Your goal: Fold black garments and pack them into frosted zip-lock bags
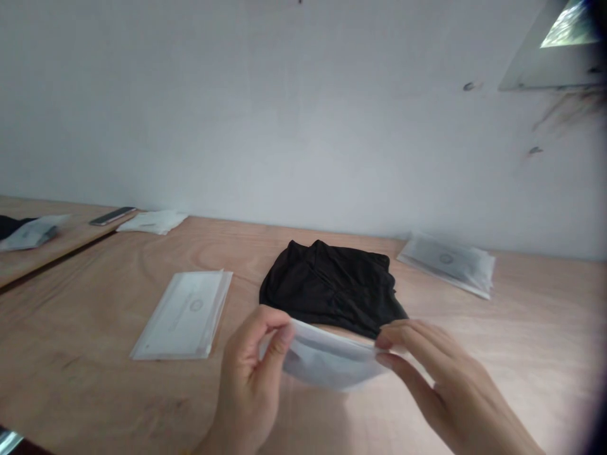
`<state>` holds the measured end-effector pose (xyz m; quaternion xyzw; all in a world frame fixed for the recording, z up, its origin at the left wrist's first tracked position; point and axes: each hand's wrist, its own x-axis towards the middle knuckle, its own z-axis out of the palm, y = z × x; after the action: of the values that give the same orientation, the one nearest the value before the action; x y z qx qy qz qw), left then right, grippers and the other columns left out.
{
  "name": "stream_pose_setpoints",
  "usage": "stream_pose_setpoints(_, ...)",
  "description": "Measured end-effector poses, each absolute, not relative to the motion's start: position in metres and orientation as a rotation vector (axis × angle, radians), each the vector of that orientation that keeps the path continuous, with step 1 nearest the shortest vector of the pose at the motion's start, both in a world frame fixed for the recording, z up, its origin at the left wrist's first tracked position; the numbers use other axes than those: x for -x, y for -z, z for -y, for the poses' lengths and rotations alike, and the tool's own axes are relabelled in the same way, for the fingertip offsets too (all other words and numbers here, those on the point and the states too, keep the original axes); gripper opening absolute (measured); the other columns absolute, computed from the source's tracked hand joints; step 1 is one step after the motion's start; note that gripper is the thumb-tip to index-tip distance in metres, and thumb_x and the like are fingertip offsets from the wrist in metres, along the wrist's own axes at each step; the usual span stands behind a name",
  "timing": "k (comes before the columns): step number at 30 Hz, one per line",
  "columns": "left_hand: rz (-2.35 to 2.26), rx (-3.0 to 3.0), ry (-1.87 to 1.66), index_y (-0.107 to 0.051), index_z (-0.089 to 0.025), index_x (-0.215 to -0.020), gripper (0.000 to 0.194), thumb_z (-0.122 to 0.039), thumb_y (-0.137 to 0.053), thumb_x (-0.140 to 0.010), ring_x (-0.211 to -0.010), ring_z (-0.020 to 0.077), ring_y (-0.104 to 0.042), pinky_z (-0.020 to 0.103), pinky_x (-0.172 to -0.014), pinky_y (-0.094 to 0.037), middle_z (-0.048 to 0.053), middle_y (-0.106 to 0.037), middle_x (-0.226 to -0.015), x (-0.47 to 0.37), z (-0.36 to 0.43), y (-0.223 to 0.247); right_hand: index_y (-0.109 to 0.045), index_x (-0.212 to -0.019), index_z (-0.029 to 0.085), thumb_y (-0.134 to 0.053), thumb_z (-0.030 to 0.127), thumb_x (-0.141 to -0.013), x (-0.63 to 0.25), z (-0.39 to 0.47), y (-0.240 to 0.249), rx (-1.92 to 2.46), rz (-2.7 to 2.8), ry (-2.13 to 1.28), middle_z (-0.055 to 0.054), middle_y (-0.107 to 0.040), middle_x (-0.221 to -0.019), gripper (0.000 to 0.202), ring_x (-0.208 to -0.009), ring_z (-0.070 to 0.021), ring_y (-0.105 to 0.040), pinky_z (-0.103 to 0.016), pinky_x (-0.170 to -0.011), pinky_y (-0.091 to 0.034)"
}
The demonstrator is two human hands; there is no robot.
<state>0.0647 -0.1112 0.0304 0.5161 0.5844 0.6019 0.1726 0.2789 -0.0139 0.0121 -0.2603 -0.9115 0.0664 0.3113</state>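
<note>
A translucent white plastic bag [327, 359] is stretched between my two hands above the wooden table, slightly blurred. My left hand [258, 373] pinches its upper left corner between thumb and index finger. The upper right corner is between the thumb and fingers of my right hand [434, 373]. Just beyond the bag lies a folded black cloth [332, 284], its near edge close to my fingers. Whether the bag has anything inside is hard to tell.
On the table [85, 328], flat white bags [184, 315] lie to the left. A filled bag [448, 262] rests at the back right. Farther left are more white bags [154, 221], a dark phone-like object [112, 216] and another filled bag [33, 232]. A wall stands behind.
</note>
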Motion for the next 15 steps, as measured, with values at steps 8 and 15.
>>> stream_pose_setpoints(8, -1.656, -1.607, -1.781, -0.058, -0.022, -0.079, 0.014, -0.021, -0.052, -0.091, -0.062, 0.0097, -0.052, 0.016, -0.057, -0.042, -0.005, -0.053, -0.067, -0.052, 0.11, -0.036, -0.057, -0.11, 0.027, -0.047, 0.018, -0.092, -0.294, 0.012, -0.022, 0.551, 2.427, -0.151, -0.007, -0.062, -0.112, 0.023, -0.104, -0.0188, -0.06, -0.027, -0.077, -0.051)
stream_pose_setpoints(15, -1.437, -2.068, -1.705, -0.059, -0.022, -0.089, 0.016, -0.009, -0.048, -0.091, -0.08, 0.0133, -0.059, 0.027, -0.082, -0.047, -0.001, -0.061, -0.082, -0.07, 0.108, -0.034, -0.067, -0.105, 0.024, -0.06, 0.017, -0.078, -0.237, 0.026, -0.019, 0.564, 2.609, -0.499, -0.009, -0.067, -0.099, 0.028, -0.093, -0.0271, -0.061, -0.041, -0.076, -0.052)
